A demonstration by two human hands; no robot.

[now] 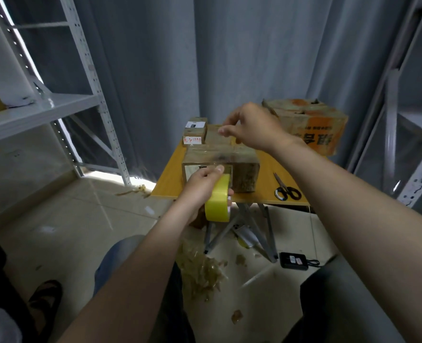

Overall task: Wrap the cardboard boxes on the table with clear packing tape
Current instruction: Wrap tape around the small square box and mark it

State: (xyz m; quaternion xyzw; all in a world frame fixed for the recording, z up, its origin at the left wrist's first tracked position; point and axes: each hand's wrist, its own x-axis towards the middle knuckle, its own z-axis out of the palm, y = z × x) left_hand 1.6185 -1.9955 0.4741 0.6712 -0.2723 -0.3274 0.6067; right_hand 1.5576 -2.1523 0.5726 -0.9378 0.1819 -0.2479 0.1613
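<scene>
The left hand [202, 184] is gripping a yellow tape roll [217, 200], with its fingers wrapping round the roll's rim from the outside and through its core. The roll is hanging just in front of the near edge of the desk [170, 174]. The thumb is reaching up and pressing against the front face of the cardboard box [229, 157], right beside a pale label on that face.

This box is sitting near the middle of the desk, and its top and front are looking glossy under clear tape.

The right hand [252, 127] is hovering over the far part of the box top, with its fingers curling and the thumb pointing left, close to the forefinger. Whether it is pinching a tape end or only touching the cardboard cannot be told.

A small box [195, 131] bearing a white label and a red-marked slip is standing just behind the main box on the left. A large box [309, 125] with orange print is sitting at the back right, behind the right wrist.

Scissors [286, 190] are lying on the desk to the right of the box, apart from it.

Crumpled tape scraps [202, 271] are lying on the tiled floor below, and a black device [294, 261] is resting beside a desk leg.
</scene>
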